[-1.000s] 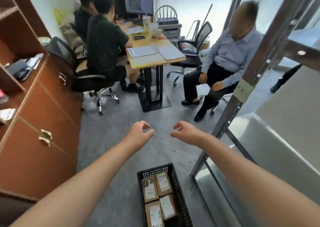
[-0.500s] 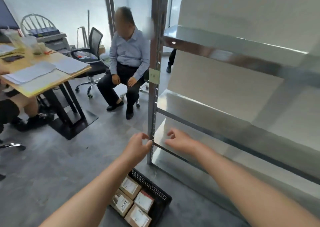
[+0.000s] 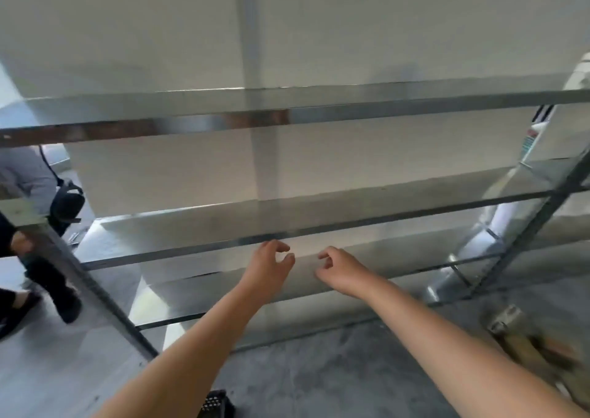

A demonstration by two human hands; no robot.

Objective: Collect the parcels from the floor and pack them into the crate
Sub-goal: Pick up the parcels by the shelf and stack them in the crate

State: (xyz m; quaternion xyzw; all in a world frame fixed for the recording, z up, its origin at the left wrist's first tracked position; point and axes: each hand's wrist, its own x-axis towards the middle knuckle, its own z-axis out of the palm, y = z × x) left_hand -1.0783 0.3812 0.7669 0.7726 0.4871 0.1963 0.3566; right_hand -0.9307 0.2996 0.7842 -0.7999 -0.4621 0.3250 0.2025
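Before the metal rack [image 3: 287, 117], the left hand [image 3: 269, 264] and right hand [image 3: 338, 267] hover loosely curled and empty, seemingly seeking another parcel, so next comes stooping to the blurred boxes [image 3: 523, 337] right of the rack.

On the floor [image 3: 319, 369], crate [image 3: 214, 406] corner before the shelf rack [image 3: 415, 214]

Both arms outstretched; left hand [image 3: 269, 262], right hand [image 3: 340, 266] side by side, fingers loosely curled, holding nothing.
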